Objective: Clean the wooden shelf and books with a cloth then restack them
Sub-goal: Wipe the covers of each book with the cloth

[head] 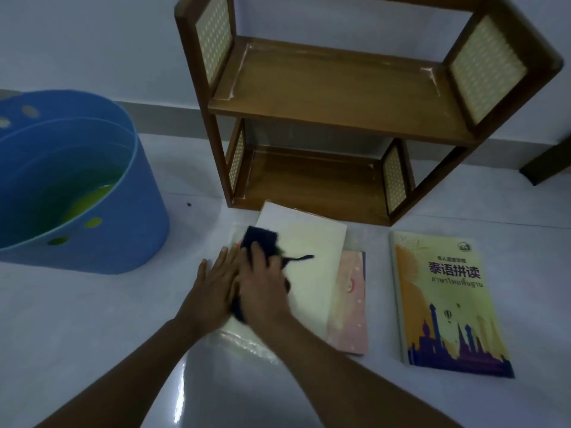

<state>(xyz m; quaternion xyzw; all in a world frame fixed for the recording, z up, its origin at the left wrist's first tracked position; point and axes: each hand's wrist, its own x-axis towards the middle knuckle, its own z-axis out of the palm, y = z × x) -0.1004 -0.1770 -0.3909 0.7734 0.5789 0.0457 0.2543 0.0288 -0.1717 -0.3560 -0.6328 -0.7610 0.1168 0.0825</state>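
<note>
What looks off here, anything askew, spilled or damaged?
No spill or damage shows. The wooden shelf is empty, and the books lie on the floor, expected mid-clean. The cream book sits askew over the pink book. The right hand presses a dark cloth on it; the left hand lies flat beside.

1. Overall dim, with a cool bluish cast.
2. Glare streak on the glossy floor, below-left of the wooden shelf.
3. Shelf uprights bow outward: wide-angle distortion.
4. Right hand, in front of the shelf, motion-blurred.
</note>
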